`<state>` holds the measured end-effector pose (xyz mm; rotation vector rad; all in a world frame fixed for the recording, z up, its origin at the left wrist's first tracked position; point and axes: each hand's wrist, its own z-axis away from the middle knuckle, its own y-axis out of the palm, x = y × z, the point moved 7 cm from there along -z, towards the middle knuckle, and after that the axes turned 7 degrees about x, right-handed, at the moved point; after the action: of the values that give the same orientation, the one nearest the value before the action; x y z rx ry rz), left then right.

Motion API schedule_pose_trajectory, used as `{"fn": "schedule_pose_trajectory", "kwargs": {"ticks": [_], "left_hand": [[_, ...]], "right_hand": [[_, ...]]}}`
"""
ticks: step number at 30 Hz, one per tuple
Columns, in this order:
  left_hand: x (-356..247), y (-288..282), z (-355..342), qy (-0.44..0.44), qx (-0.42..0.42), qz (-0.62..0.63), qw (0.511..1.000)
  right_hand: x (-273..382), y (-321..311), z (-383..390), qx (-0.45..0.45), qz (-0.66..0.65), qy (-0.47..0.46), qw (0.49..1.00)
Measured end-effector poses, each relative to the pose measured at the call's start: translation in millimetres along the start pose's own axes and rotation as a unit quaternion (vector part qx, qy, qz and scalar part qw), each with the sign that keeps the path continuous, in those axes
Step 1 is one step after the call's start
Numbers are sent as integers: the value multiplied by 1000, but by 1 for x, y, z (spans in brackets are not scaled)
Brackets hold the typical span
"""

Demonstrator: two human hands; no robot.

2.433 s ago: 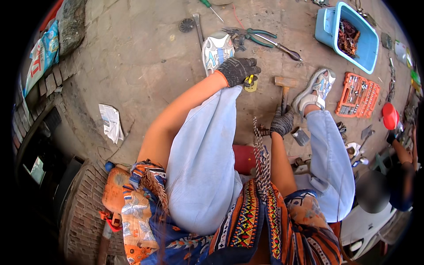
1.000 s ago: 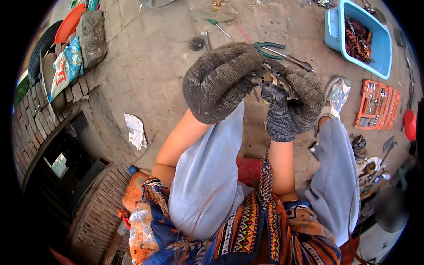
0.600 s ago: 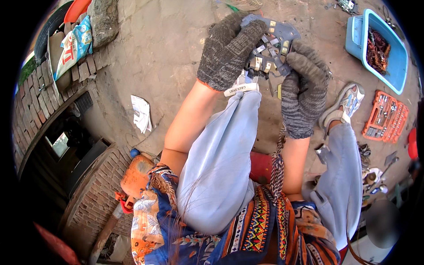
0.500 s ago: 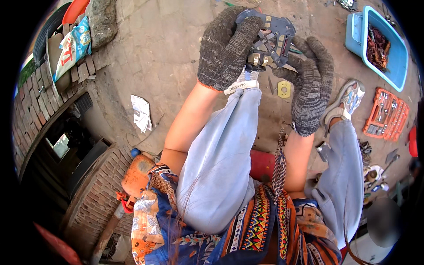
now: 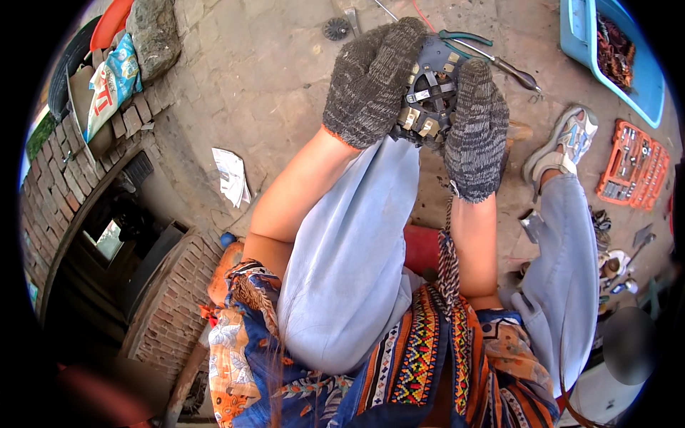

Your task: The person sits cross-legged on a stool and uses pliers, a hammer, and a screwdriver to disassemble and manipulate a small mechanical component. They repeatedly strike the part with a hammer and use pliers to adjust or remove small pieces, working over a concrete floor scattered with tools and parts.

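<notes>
Both my hands wear dark grey knitted gloves. My left hand [image 5: 374,82] is closed on the left edge of a dark plastic part [image 5: 432,93] with brass-coloured metal tabs and a crossed, open centre. Along its right side, my right hand [image 5: 477,132] also grips the part, its fingertips partly hidden. They hold it above my left lower leg. Just beyond the part lie teal-handled pliers [image 5: 467,37] and a screwdriver [image 5: 517,71] with a dark handle. To the left of them are a small black round piece [image 5: 335,28] and a flat metal tool [image 5: 352,21].
A blue tub [image 5: 576,32] at the far right holds reddish-brown scrap strands. Below it lies an orange socket set case [image 5: 633,165], to the right of my shoe [image 5: 565,146]. Folded white paper [image 5: 230,177] is on the paving at left, near a low brick wall [image 5: 64,160].
The part has turned and moved slightly nearer to me. My right hand has shifted left and closed onto its side. The pliers and screwdriver now show more fully beyond it.
</notes>
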<state>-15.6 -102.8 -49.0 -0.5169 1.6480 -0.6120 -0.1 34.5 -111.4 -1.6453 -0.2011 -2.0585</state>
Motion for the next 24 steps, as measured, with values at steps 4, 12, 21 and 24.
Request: {"fn": "schedule_pose_trajectory", "kwargs": {"ticks": [4, 12, 21, 24], "left_hand": [[11, 10, 4, -159, 3, 243, 957], [-5, -1, -4, -78, -34, 113, 990], [3, 14, 5, -27, 55, -18, 998], [9, 24, 11, 35, 65, -73, 995]], "right_hand": [[-11, 5, -1, 12, 26, 7, 1000], [9, -5, -5, -66, 259, -123, 956], [13, 3, 8, -105, 292, -124, 942], [6, 7, 12, -104, 283, -156, 941]]}}
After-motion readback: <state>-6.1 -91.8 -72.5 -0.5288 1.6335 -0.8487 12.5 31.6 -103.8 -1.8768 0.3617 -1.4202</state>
